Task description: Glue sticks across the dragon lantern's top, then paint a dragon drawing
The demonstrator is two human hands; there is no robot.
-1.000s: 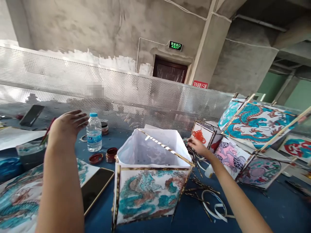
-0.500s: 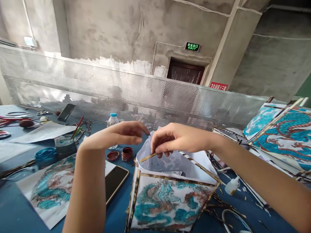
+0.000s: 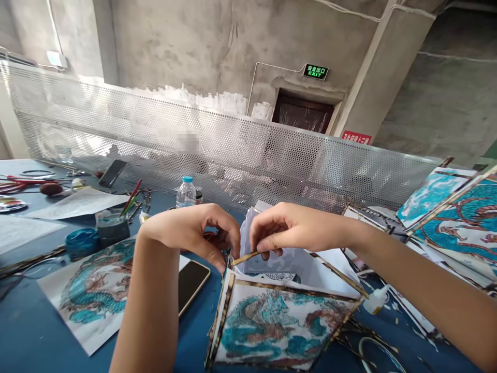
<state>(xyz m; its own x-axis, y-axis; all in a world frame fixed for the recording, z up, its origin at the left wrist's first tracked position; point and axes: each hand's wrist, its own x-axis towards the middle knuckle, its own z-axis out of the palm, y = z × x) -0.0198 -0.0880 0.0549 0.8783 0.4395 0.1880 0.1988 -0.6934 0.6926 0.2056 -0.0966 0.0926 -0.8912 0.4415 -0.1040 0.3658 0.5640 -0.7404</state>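
A paper lantern (image 3: 267, 329) with dark-mottled stick edges stands in front of me, a teal and brown dragon painted on its near side. My right hand (image 3: 285, 228) pinches a thin wooden strip (image 3: 245, 258) above the lantern's open top. The strip's free end points left, to the upper left corner. My left hand (image 3: 209, 230) closes thumb and fingers around that corner, close to the strip's tip. Its fingertips partly hide what they grip. Inside the lantern, white paper and a dark patterned piece show.
Left lie a dragon painting (image 3: 97, 290), a phone (image 3: 193, 282), a blue paint jar (image 3: 82, 243) and a cup of murky water (image 3: 113, 228). A bottle (image 3: 186, 192) stands behind. Right are a glue bottle (image 3: 376, 300), loose sticks and another painted lantern (image 3: 462, 207). A perforated metal screen (image 3: 233, 155) runs behind.
My left hand has come down from above and closed at the lantern's upper left corner. The strip in my right hand now has its tip at that corner. The view has shifted slightly.
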